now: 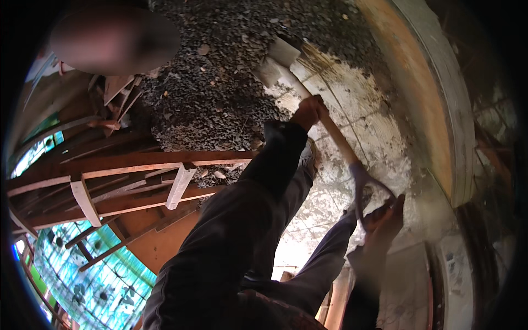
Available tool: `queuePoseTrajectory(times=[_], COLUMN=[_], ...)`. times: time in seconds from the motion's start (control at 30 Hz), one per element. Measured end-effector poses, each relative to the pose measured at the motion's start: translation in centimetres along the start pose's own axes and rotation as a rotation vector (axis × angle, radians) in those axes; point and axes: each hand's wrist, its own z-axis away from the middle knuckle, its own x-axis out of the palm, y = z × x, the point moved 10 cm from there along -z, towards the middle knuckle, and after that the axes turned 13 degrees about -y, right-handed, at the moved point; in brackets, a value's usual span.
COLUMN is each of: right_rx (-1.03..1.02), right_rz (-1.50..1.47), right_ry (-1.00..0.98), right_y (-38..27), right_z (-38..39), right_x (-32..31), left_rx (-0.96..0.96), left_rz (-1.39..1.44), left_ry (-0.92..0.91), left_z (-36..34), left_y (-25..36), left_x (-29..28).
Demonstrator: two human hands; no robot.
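Observation:
A shovel [338, 137] runs slantwise across the middle, with a wooden shaft and a grey D-shaped handle. My left hand [308, 112] is wrapped round the shaft a little above the blade. At the other end my right hand [384, 219] is closed on the handle's grip, close to my leg. The pale metal blade [283, 53] lies at the edge of a layer of dark, coarse loose debris [214, 71]. Beside it, a tiled floor [360, 110] shows, smeared with dirt. Part of the blade is hard to make out against the debris.
Reddish wooden frames with slats [132, 165] lean at the left, near my leg. Below them is a turquoise patterned sheet [99, 275]. A long board with a pale edge [434, 93] stands along the right. Broken wood pieces [116, 91] lie at the upper left.

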Motion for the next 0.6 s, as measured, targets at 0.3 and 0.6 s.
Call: queuePoseTrajectory(times=[0.3, 0.6], right_rx=[-0.257, -0.676], right_rz=[0.301, 0.781], right_ry=[-0.047, -0.561], right_y=[-4.5, -4.1], right_z=[0.3, 9.2], right_x=[-4.7, 1.2], left_rx=[0.267, 0.391], left_rz=[-0.232, 0.58], left_ry=[0.08, 0.11], left_z=[5.9, 23.9], left_y=[1.4, 6.5], left_x=[7.1, 1.4])
